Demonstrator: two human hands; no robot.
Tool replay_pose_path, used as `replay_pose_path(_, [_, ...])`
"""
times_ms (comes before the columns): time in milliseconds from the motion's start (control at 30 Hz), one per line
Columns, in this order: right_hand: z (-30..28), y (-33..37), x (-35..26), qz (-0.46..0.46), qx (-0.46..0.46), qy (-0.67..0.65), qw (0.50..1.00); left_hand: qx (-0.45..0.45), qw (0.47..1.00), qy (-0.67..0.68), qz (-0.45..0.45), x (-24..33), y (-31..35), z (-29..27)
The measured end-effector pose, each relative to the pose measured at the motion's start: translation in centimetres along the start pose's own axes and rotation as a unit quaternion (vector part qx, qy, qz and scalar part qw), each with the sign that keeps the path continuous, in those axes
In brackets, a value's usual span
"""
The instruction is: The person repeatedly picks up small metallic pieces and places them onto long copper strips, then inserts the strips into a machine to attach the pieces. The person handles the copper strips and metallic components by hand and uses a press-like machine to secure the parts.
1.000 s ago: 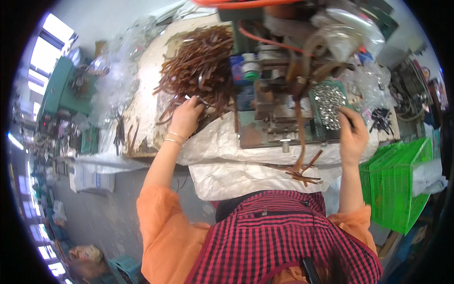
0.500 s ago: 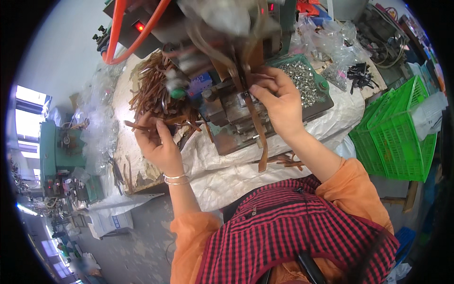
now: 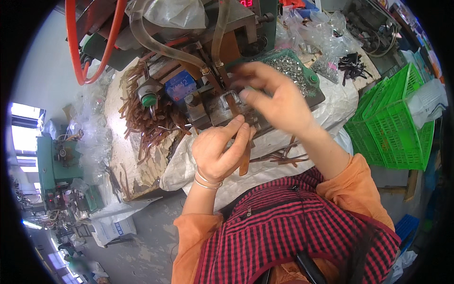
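Observation:
A brown leather strap [image 3: 244, 163] runs out from a metal buckle [image 3: 230, 99] on the bed of a bench press [image 3: 210, 111], toward my body. My left hand [image 3: 217, 149] is closed, pinching the strap between thumb and fingers just in front of the buckle. My right hand [image 3: 283, 102] hovers beside the buckle at the press head, its fingers smeared by motion. Whether it holds anything I cannot make out. To the left of the press lies a heap of brown straps [image 3: 142, 109].
A green tray of small metal pieces [image 3: 293, 66] sits right of the press. Black straps [image 3: 353, 67] and clear plastic bags [image 3: 326, 33] lie beyond. Green crates [image 3: 388, 118] stand at the right. Orange hoses [image 3: 71, 47] hang upper left; loose brown straps [image 3: 283, 156] rest on white sheeting.
My left hand has moved right from beside the strap heap to the strap at the press. My right hand has drawn slightly back from the buckle. The view has shifted.

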State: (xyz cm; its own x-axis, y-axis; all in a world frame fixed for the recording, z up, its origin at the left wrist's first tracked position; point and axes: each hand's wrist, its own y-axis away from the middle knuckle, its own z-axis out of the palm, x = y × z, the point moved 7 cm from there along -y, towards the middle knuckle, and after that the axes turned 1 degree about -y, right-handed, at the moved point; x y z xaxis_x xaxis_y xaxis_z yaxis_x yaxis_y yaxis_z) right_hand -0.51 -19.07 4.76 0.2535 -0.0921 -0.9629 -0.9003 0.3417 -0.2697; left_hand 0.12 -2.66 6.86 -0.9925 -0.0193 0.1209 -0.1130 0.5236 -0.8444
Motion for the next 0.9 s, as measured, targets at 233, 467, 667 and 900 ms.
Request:
replay_pose_path(233, [-10.8, 2.7, 8.7, -0.09, 0.185, 0.545, 0.813, 0.026, 0.998, -0.021, 0.057, -0.4, 0.2, 0.1])
replay_pose_path(467, [-10.1, 3.0, 7.7, -0.139, 0.231, 0.471, 0.84, -0.077, 0.996, -0.018, -0.045, 0.3, -0.3, -1.4])
replay_pose_path(667, [-14.8, 5.0, 11.9, 0.008, 0.367, 0.055, 0.929, -0.269, 0.962, 0.006, 0.045, 7.8, -6.3, -8.5])
replay_pose_path(900, [-9.5, 0.8, 11.3, -0.037, 0.31, 0.027, 0.95, -0.13, 0.989, 0.033, -0.069, 11.0, -7.0, -15.0])
